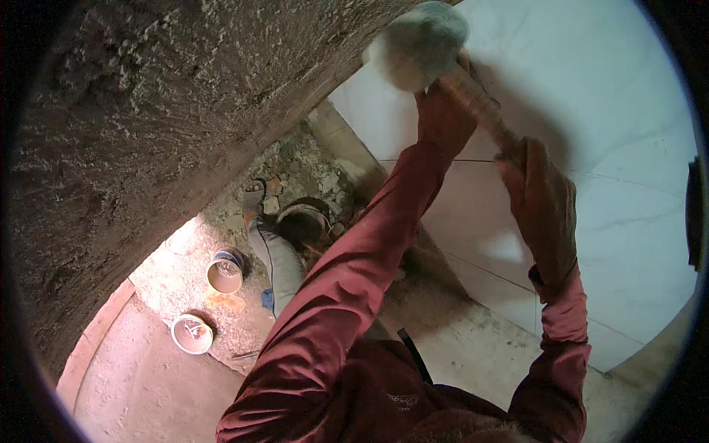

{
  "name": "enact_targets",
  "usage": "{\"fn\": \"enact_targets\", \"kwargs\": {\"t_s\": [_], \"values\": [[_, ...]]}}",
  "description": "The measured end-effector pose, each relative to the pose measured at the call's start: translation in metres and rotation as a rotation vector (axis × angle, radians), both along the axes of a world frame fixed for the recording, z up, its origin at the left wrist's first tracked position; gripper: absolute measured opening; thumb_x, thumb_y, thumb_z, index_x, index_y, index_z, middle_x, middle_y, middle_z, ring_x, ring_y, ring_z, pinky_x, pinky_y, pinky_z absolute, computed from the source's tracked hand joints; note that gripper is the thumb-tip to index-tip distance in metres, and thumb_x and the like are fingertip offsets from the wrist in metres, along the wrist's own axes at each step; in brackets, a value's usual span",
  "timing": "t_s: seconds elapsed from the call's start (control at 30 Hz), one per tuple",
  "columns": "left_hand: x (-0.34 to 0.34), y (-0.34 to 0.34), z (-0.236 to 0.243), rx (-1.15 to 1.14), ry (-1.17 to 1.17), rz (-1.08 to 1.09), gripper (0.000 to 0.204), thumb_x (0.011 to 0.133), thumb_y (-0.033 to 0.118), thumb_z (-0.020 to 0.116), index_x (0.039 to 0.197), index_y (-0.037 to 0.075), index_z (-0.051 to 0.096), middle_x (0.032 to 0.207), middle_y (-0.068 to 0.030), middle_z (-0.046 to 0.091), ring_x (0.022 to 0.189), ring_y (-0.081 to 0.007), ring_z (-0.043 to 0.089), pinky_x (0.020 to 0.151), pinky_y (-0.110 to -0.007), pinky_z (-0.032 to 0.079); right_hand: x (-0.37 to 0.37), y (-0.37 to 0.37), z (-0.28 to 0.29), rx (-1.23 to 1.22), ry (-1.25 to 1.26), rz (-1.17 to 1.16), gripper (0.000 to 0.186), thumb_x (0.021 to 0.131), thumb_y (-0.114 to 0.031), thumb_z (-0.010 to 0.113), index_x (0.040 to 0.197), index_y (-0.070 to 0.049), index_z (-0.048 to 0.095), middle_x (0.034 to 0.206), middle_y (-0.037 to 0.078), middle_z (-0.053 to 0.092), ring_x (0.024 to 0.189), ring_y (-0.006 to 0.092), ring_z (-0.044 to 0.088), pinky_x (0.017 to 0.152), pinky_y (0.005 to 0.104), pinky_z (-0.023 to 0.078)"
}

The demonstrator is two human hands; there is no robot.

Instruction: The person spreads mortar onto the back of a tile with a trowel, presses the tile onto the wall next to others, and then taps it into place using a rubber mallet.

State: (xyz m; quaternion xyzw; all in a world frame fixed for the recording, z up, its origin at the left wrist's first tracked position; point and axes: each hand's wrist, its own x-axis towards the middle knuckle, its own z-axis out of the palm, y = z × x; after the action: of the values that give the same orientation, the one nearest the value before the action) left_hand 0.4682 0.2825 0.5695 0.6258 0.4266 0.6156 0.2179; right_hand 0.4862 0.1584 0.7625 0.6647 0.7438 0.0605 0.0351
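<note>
My right hand (pixel 543 203) is wrapped round the wooden handle of a mallet (pixel 476 100), whose pale, rounded head (pixel 419 46) is raised at the top of the view. Behind the mallet, my left hand (pixel 449 118) reaches toward the white marble-look tiles (pixel 628 125). The mallet's head and handle cover its fingers, so I cannot tell what they touch or whether they are closed. Thin joint lines run between the large tiles, and the mallet and my arms cast shadows on them.
A rough grey plastered wall (pixel 155 111) takes up the upper left. On the ground are rubble (pixel 329 181), a dark round vessel (pixel 303 221), a bucket (pixel 224 275) and a white tub (pixel 192 335). A dark object (pixel 694 214) shows at the right rim.
</note>
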Motion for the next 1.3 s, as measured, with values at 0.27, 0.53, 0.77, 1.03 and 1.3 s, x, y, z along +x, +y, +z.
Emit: {"fn": "enact_targets", "kwargs": {"t_s": [0.27,0.53,0.77,1.03,1.3], "values": [[-0.003,-0.005,-0.004,-0.12,0.291,-0.052,0.098,0.079,0.05,0.077,0.152,0.001,0.035,0.155,-0.0202,0.037,0.14,-0.0422,0.037,0.115,-0.056,0.029,0.027,0.005,-0.002,0.041,-0.24,0.294,0.029,0.093,-0.028,0.07,0.105,-0.008,0.054,0.09,0.01,0.062,0.073,0.0322,0.065,0.061,0.043,0.053],[0.007,-0.001,0.006,-0.138,0.176,-0.086,0.101,0.084,0.067,0.065,0.152,0.0,0.034,0.16,-0.0199,0.031,0.146,-0.0409,0.03,0.114,-0.064,0.022,0.027,0.002,0.015,0.075,-0.212,0.204,0.026,0.1,-0.029,0.063,0.1,-0.005,0.052,0.085,0.015,0.061,0.072,0.0398,0.064,0.061,0.0481,0.051],[0.001,-0.007,0.011,-0.076,0.217,0.076,0.086,0.084,0.051,0.074,0.148,0.003,0.042,0.154,-0.0134,0.041,0.141,-0.0387,0.037,0.114,-0.055,0.032,-0.01,-0.015,0.032,-0.012,0.044,0.219,0.029,0.098,-0.024,0.066,0.105,-0.001,0.05,0.079,0.02,0.065,0.074,0.0424,0.064,0.063,0.0455,0.051],[0.011,-0.013,-0.015,-0.246,0.319,-0.14,0.041,0.086,0.035,0.074,0.113,0.004,0.067,0.116,-0.0192,0.064,0.114,-0.0376,0.058,0.109,-0.053,0.036,0.021,-0.031,0.037,-0.15,0.216,-0.252,0.034,0.1,-0.037,0.062,0.103,-0.006,0.05,0.08,0.02,0.066,0.072,0.0446,0.067,0.061,0.0537,0.052],[0.007,0.049,-0.094,-0.19,0.128,-0.281,0.078,0.092,0.047,0.066,0.149,0.003,0.035,0.153,-0.019,0.038,0.143,-0.0341,0.034,0.118,-0.047,0.03,0.062,-0.079,0.096,0.094,0.084,-0.137,0.045,0.096,-0.051,0.062,0.099,-0.006,0.055,0.086,0.016,0.066,0.069,0.0351,0.069,0.061,0.0495,0.054]]}}
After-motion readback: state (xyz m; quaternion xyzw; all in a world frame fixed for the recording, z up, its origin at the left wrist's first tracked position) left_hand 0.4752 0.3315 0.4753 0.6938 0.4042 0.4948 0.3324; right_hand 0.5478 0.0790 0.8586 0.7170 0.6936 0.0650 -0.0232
